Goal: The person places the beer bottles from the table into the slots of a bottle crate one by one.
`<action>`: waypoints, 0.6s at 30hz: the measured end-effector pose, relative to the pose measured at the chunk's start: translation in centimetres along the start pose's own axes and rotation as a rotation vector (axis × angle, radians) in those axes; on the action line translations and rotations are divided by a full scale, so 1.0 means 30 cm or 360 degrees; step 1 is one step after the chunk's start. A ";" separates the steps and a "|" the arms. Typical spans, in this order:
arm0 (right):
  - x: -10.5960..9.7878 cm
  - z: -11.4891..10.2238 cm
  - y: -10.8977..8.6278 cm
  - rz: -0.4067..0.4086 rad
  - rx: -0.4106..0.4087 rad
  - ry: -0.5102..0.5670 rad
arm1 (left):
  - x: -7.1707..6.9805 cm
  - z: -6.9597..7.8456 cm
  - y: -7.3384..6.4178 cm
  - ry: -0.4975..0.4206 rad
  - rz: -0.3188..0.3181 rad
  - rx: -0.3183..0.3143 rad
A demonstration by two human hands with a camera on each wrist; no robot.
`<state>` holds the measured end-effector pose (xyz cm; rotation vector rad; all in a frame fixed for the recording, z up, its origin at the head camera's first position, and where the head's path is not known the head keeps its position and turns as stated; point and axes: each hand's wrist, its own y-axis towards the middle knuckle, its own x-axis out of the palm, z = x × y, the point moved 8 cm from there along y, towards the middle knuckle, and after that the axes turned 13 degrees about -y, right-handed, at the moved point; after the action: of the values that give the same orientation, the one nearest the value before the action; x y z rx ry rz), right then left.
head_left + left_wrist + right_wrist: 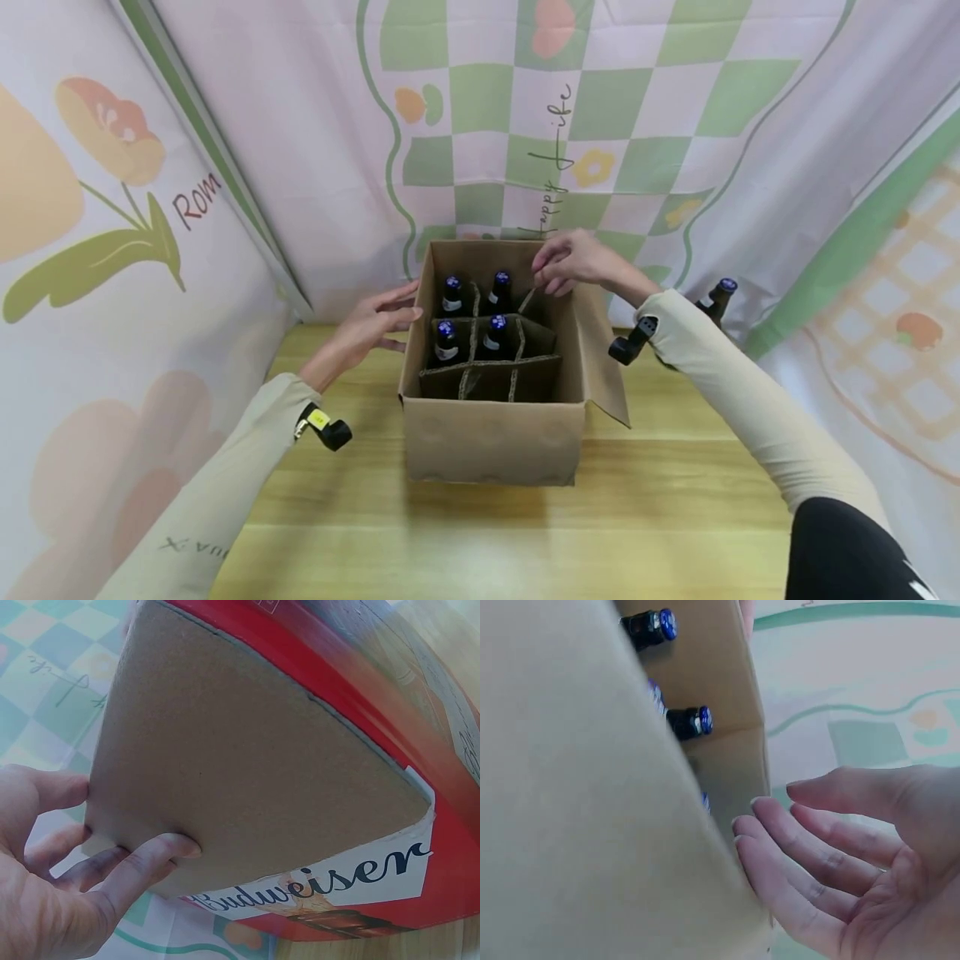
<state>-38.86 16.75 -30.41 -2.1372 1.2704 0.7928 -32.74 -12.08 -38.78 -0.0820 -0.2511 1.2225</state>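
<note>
A brown cardboard box [495,442] stands open on the table, with a cardboard divider [491,379] inside. Several dark bottles with blue caps, one being this bottle [447,343], stand upright in the left and middle compartments. My left hand [367,325] touches the box's left side with extended fingers. In the left wrist view, those fingers rest at a brown flap [225,757] above red Budweiser print. My right hand [581,258] is over the box's far right corner, fingers loosely bent. The right wrist view shows nothing between that thumb and the fingers.
Another blue-capped bottle [718,300] stands right of the box, partly hidden behind my right sleeve. A side flap [603,358] hangs outward on the box's right. Patterned curtains [480,108] surround the wooden table [675,475] at the back and sides.
</note>
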 end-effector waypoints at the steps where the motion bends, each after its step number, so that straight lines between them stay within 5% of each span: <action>1: -0.008 0.008 -0.004 0.0023 0.0004 0.0016 | 0.001 0.001 0.000 0.0003 -0.0005 0.0000; 18: -0.081 0.080 -0.078 0.0169 0.0016 0.0090 | -0.004 -0.002 0.002 -0.0002 0.0031 -0.0021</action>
<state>-38.22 20.82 -30.01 -2.1122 1.4239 0.7726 -32.82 -12.18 -38.89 -0.0953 -0.2597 1.2404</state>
